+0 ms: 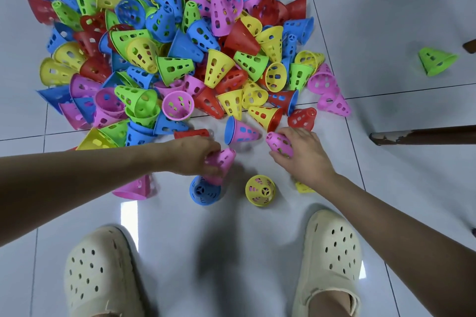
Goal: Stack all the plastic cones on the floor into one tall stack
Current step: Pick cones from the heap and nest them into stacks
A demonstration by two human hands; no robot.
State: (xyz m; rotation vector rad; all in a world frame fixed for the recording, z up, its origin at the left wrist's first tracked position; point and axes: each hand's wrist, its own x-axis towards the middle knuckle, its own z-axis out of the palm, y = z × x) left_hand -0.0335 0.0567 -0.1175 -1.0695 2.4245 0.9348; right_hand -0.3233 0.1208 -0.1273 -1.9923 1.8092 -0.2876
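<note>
The left hand has a pink cone in its grip, above a blue cone. At three o'clock from it, the right hand holds another pink cone.

The left hand is gripping a pink cone over a blue cone; the right hand is gripping another pink cone, the cone pile lying at twelve o'clock.

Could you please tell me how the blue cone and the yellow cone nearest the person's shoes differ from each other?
The blue cone is partly covered by the pink cone that the left hand grips; the yellow cone stands alone and untouched. The blue cone sits nearer the left hand, the yellow nearer the right hand. Both are perforated plastic, pointing up at the camera from the floor.
</note>
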